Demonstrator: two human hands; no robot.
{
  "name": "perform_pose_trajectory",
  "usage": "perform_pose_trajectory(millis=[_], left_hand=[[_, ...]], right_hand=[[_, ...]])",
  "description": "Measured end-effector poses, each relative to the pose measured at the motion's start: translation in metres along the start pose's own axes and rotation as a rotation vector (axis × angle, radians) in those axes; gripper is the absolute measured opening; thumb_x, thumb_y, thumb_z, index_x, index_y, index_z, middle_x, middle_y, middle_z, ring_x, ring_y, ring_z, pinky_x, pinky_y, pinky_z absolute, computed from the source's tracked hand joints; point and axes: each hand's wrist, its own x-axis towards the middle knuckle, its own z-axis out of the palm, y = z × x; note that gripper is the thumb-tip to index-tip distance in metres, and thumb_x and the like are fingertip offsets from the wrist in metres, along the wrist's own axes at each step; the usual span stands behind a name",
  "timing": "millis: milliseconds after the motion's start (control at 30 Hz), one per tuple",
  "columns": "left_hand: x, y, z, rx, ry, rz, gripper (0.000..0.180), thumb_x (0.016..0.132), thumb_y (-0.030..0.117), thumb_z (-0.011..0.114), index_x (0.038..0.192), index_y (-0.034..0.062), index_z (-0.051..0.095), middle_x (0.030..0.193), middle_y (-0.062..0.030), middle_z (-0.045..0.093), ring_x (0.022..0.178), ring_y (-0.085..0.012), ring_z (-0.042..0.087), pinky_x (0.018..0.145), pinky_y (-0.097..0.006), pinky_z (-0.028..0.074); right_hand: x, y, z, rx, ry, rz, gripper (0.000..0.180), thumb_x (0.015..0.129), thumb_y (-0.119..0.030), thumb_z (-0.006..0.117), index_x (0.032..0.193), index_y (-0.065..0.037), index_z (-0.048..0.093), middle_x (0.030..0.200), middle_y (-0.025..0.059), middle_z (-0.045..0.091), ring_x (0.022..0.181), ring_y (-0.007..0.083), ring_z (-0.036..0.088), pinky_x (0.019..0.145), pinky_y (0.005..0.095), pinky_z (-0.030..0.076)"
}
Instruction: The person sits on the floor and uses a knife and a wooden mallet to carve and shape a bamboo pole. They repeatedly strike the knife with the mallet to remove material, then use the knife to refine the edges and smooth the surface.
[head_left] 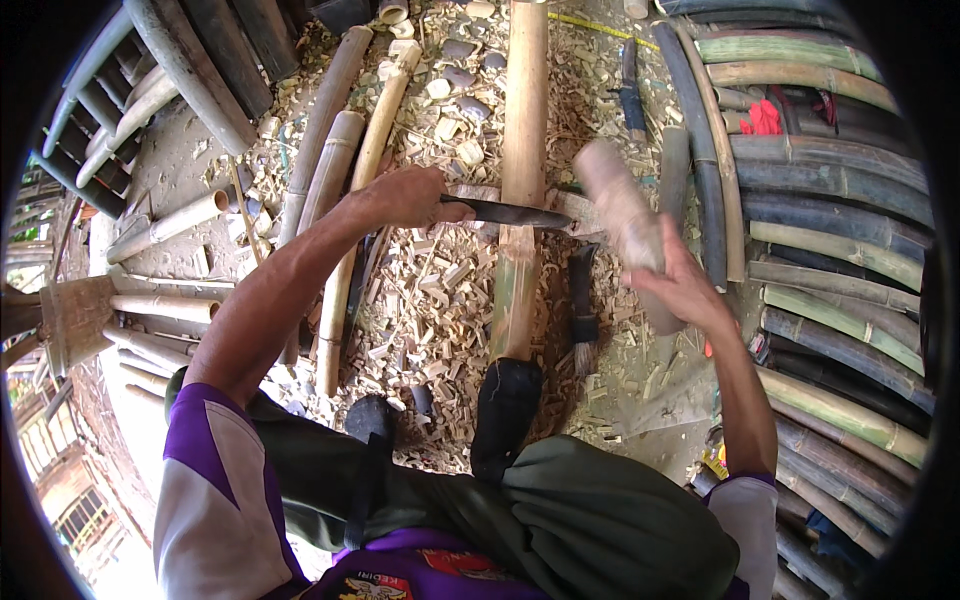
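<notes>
The left hand has its fingers curled shut around a knife, hiding most of the handle; the blade crosses a bamboo pole, contact unclear. The pole runs from a black shoe past the top edge. The right hand grips a blurred wooden club. The purple-and-white shirt bears lettering and emblems, cut off below.
</notes>
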Motion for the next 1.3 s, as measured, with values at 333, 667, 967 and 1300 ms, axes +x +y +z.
perform_pose_trajectory(millis=[333,667,967,1300], left_hand=[[0.009,-0.012,-0.004,-0.037,-0.099,0.063,0.079,0.088,0.08,0.061,0.06,0.0063,0.069,0.055,-0.0056,0.064,0.054,-0.0219,0.065,0.064,-0.041,0.055],[0.006,-0.008,-0.008,-0.117,-0.167,0.02,0.077,0.087,0.077,0.065,0.056,0.0066,0.066,0.051,-0.0031,0.06,0.048,-0.0188,0.06,0.056,-0.041,0.053],[0.005,-0.008,-0.006,-0.041,-0.159,0.048,0.076,0.089,0.077,0.063,0.063,0.0057,0.07,0.056,-0.0044,0.064,0.051,-0.0188,0.062,0.058,-0.041,0.052],[-0.001,-0.002,-0.007,-0.1,-0.267,-0.035,0.071,0.092,0.072,0.063,0.067,0.006,0.071,0.061,-0.0052,0.066,0.051,-0.0178,0.061,0.052,-0.039,0.051]], right_hand=[[0.019,-0.012,-0.029,0.095,-0.374,0.026,0.11,0.085,-0.035,0.081,0.16,0.012,0.016,0.159,0.0296,0.038,0.147,0.0318,0.041,0.122,0.0353,0.03],[0.018,-0.004,-0.03,0.225,-0.434,0.113,0.114,0.085,-0.035,0.082,0.162,0.01,0.01,0.166,0.0265,0.029,0.153,0.028,0.032,0.125,0.0338,0.023],[0.011,0.018,-0.021,0.126,-0.311,0.093,0.118,0.084,-0.04,0.083,0.162,0.009,0.011,0.165,0.027,0.03,0.153,0.0289,0.033,0.126,0.0346,0.023],[-0.003,0.013,-0.015,0.24,-0.369,0.081,0.113,0.083,-0.026,0.084,0.162,0.011,0.011,0.165,0.0262,0.03,0.153,0.0269,0.032,0.124,0.0333,0.023]])
